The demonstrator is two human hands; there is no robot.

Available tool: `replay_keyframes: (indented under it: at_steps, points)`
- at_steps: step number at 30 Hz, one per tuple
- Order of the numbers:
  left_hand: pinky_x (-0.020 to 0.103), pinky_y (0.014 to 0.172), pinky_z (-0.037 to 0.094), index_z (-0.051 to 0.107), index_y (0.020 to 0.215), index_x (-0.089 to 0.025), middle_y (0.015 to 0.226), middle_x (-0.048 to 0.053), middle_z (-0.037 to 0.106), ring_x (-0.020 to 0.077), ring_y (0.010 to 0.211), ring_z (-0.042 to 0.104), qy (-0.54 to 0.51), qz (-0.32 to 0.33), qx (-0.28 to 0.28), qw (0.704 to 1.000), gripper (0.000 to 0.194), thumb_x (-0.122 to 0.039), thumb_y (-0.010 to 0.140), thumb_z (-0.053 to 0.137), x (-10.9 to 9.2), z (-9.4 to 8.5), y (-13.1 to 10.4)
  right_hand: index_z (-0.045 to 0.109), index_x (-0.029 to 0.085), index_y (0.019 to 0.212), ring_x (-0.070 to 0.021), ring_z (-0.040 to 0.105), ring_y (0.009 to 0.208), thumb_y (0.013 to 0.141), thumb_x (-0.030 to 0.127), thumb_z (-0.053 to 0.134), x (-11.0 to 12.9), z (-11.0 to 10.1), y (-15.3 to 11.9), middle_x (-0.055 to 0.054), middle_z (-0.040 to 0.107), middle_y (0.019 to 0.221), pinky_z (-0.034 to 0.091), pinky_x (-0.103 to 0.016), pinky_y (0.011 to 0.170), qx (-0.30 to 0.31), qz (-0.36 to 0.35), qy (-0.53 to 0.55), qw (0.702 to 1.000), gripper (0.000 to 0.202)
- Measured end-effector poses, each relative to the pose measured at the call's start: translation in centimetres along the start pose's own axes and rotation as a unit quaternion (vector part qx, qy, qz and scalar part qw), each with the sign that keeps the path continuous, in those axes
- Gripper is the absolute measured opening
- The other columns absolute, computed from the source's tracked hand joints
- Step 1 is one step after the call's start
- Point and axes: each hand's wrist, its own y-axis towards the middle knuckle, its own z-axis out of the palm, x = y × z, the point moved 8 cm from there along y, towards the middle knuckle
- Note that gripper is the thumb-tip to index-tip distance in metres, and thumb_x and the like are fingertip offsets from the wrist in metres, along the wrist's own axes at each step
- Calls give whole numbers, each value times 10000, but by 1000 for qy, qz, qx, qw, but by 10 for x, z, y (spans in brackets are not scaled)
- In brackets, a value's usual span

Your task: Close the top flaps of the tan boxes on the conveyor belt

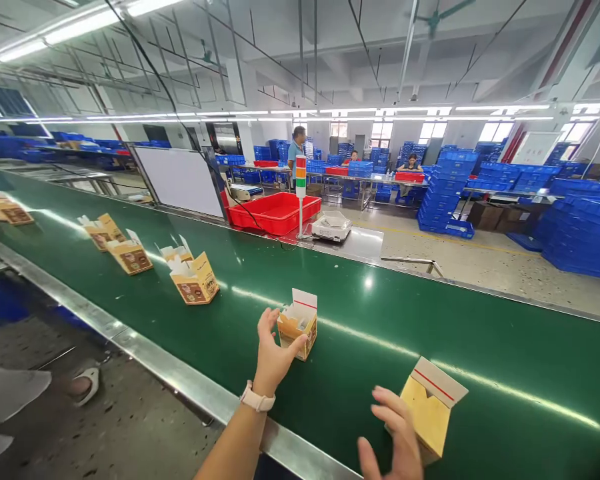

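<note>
Our left hand curves around an open-topped carton on the green belt; whether it pinches, we cannot tell. The pale shape inside is unclear. Our right hand, blurred, spreads its fingers beside a yellow carton, its top panel closed, red-striped flap raised.

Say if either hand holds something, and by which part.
The left hand spans the near and left sides of an open box; whether it grips cannot be told. The right hand, fingers spread beside a yellow box, seemingly holds nothing.
</note>
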Motion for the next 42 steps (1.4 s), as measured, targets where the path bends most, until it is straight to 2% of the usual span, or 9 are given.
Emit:
replay_keyframes:
  at_steps: [3,7,10,15,19,22,26,36,42]
  points:
    - [480,986,442,442,1236,-207,1298,167,550,329,1225,538,-39,-25,52,998,712,-480,649,738,15,16,1,546,271,1316,-299,553,1229,857,215,600,-17,59,19,-108,575,1340,498,-499,994,127,79,52,987,465]
    - [481,1010,426,464,1208,-198,1250,163,593,301,1207,558,-46,23,35,998,557,-499,768,625,14,17,-7,505,261,1393,-353,371,1374,811,306,609,-51,116,40,-91,461,1472,331,-616,1093,152,125,71,978,593]
    - [494,1000,434,523,1156,-197,1160,149,640,299,1132,598,-17,66,72,995,470,-493,795,583,8,22,-11,559,302,1342,-365,372,1357,789,338,616,-66,134,52,-63,507,1436,298,-639,1084,156,131,68,977,557]
    - [514,954,449,601,1006,-205,1088,140,662,310,1035,629,19,84,142,986,352,-491,811,536,0,40,-15,754,305,869,-372,436,1240,752,431,666,-76,124,66,-63,625,1247,251,-620,1079,100,189,92,973,193]
    - [403,892,470,527,977,-210,863,45,621,228,887,629,-61,7,119,991,334,-441,760,633,1,46,-5,663,235,611,-303,534,1077,786,545,587,-86,122,70,-100,616,1081,380,-489,1017,48,244,126,960,364]
    - [304,783,476,461,1030,-209,726,-55,504,156,737,573,-143,-129,131,972,516,-329,630,765,13,60,7,575,217,646,-256,573,928,746,551,609,-109,124,66,-79,583,935,486,-403,862,-2,327,138,935,349]
    - [268,682,456,454,999,-182,714,-58,507,131,666,563,-162,-255,202,932,507,-212,609,776,27,84,12,542,218,818,-219,592,819,639,413,713,-135,126,56,-22,566,848,514,-326,735,-34,433,162,886,314]
    - [302,701,467,470,1022,-150,786,23,641,179,713,628,-161,-301,307,888,481,-46,599,675,31,120,-13,490,228,875,-200,611,695,508,166,576,-138,118,46,12,575,767,504,-292,625,-6,539,244,807,383]
    - [309,772,458,550,959,-143,869,65,667,195,811,632,-168,-291,332,881,451,-204,586,796,22,124,-24,511,218,813,-198,641,675,507,136,544,-130,108,54,-6,633,728,496,-286,611,44,560,277,779,319]
